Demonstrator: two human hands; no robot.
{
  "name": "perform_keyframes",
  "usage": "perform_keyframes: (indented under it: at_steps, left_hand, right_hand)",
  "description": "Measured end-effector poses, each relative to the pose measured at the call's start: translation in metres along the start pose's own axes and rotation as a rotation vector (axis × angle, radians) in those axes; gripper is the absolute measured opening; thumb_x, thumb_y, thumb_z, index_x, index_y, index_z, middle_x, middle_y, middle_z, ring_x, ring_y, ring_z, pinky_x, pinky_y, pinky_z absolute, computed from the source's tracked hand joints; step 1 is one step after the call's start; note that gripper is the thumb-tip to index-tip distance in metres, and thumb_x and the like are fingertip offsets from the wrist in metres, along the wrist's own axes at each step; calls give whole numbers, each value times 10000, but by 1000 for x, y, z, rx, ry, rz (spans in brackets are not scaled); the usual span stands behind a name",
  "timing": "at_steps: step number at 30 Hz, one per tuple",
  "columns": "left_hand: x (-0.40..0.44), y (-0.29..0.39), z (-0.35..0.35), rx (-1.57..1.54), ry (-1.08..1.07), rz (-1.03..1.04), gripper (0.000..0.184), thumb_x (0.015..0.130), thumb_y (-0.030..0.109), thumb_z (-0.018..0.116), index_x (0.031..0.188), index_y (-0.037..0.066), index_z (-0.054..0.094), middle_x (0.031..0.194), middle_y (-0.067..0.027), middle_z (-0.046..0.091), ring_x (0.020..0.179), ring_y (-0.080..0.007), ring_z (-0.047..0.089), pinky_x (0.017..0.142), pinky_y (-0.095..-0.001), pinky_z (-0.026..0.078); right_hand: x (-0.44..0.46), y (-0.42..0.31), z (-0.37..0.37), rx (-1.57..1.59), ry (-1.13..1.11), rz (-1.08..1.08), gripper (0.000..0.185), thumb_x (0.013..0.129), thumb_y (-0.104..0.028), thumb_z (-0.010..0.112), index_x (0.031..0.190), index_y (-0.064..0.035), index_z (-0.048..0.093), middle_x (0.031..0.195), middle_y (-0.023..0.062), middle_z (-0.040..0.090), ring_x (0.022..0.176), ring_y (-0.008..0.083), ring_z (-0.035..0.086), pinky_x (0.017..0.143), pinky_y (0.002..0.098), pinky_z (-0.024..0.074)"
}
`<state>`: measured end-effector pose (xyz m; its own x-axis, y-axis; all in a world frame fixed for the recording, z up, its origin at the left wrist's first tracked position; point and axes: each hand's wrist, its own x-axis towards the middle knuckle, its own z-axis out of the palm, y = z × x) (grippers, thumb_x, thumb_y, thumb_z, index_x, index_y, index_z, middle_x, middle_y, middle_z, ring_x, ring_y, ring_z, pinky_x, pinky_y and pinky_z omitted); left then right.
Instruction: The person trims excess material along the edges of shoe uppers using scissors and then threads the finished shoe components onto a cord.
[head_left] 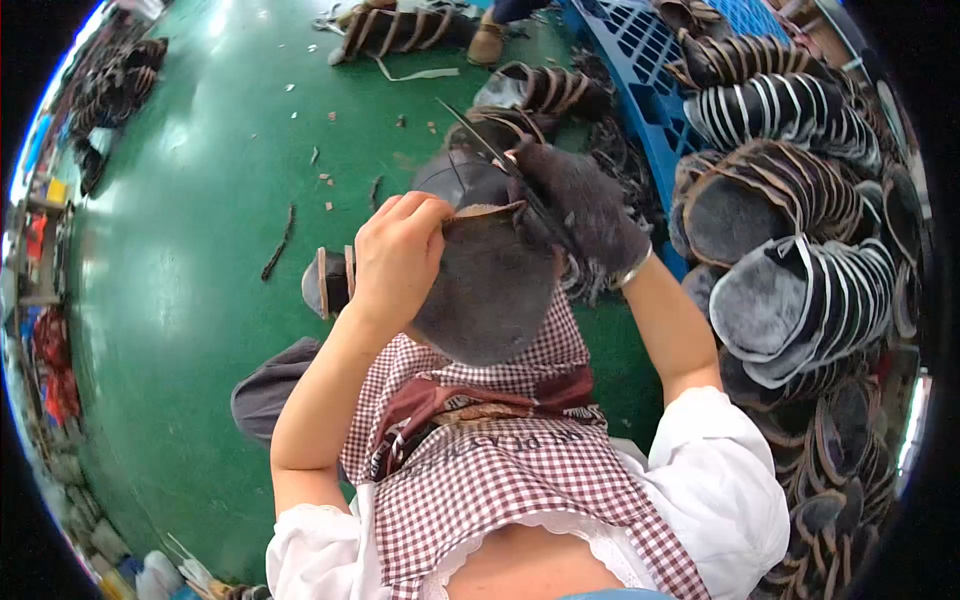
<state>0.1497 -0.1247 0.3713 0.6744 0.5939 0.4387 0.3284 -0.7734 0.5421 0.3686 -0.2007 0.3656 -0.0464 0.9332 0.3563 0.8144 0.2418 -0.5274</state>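
Note:
My bare left hand (395,250) is closed on the upper left edge of a dark, fuzzy round piece (485,290) with a tan rim. This piece hangs over my lap, in front of the checked apron (520,470). On my right hand (580,205) is a dark glove, closed round a long, thin, dark blade-like tool (480,135). The tool slants up to the left, and whether it is a knife or scissors I cannot tell. It crosses the piece's upper right edge. Just beyond my hands lies another dark rounded piece (460,180), partly hidden.
Bundles of similar pieces tied with pale strips (765,300) are stacked on the right, beside a blue plastic pallet (650,110). More bundles (400,35) lie ahead near another person's shoe (486,42). Scraps are scattered over the green floor (190,300).

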Motion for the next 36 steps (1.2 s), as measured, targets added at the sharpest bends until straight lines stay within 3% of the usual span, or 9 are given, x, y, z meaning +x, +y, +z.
perform_keyframes:
  at_steps: [11, 13, 15, 17, 19, 22, 24, 29, 36]
  left_hand:
    - [-78, -28, 57, 210, 36, -120, 101, 684, -11, 599, 770, 25, 560, 836, -113, 531, 825, -312, 503, 730, -392, 426]
    - [-83, -33, 58, 157, 68, -174, 77, 715, -11, 588, 776, 18, 552, 815, -112, 531, 805, -297, 506, 719, -379, 423]
    - [-78, -34, 52, 114, 117, -206, 55, 746, -11, 577, 782, 12, 543, 793, -111, 532, 784, -283, 509, 708, -366, 420]
    - [-71, -21, 42, -347, 141, -563, 20, 815, 3, 530, 807, 8, 513, 751, -99, 502, 721, -217, 486, 670, -305, 401]
    - [-55, -14, 28, -260, 239, -511, 127, 918, 112, 448, 832, 30, 494, 720, -9, 462, 669, -88, 405, 601, -223, 356]
    - [-37, -17, 13, -915, 381, -671, 203, 956, 192, 420, 841, 67, 531, 751, 46, 530, 657, -53, 450, 602, -197, 381]
    - [-34, -20, -4, -990, 475, -723, 201, 954, 199, 424, 852, 68, 537, 776, 31, 556, 676, -65, 484, 622, -202, 407]
    - [-47, -34, -39, -1187, 589, -723, 353, 954, 263, 367, 1108, 4, 552, 1069, -141, 601, 906, -240, 613, 798, -361, 508]
    - [-70, -62, -44, -1532, 505, -612, 445, 965, 325, 318, 1166, -23, 507, 1139, -173, 565, 1025, -276, 564, 922, -424, 443]
  right_hand:
    - [-37, 43, 24, 221, -382, 328, 481, 748, -109, 658, 1204, -122, 509, 914, 41, 597, 809, 117, 577, 659, 264, 480]
    - [-54, 60, 43, -48, 127, -182, 504, 767, -54, 637, 1235, -119, 464, 972, 38, 598, 829, 119, 575, 657, 264, 483]
    - [-63, 58, 44, 92, 53, -35, 521, 779, -32, 620, 1259, -109, 435, 1021, 48, 590, 859, 134, 575, 696, 273, 484]
    - [-51, 42, 33, 231, -26, 115, 537, 791, -11, 604, 1282, -100, 405, 1071, 58, 583, 889, 150, 575, 735, 283, 486]
    - [-35, 11, 21, 541, -110, 277, 547, 814, 13, 574, 1315, -85, 376, 1172, 78, 532, 983, 161, 548, 800, 278, 483]
    - [-17, -6, 31, 828, 23, 117, 494, 822, 7, 578, 1279, -56, 401, 1197, 86, 496, 1039, 135, 502, 808, 218, 470]
    - [-13, -14, 35, 1478, 52, 285, 436, 826, -22, 585, 1234, -33, 432, 1166, 76, 511, 1033, 113, 494, 785, 190, 458]
    - [-17, -19, 31, 1203, -332, 525, 529, 782, -143, 668, 1247, -32, 441, 1098, 58, 535, 1001, 94, 489, 773, 193, 440]
    - [-20, -43, 53, 1610, 50, 327, 637, 660, -215, 739, 1204, -28, 465, 980, 23, 547, 923, 129, 518, 818, 282, 430]
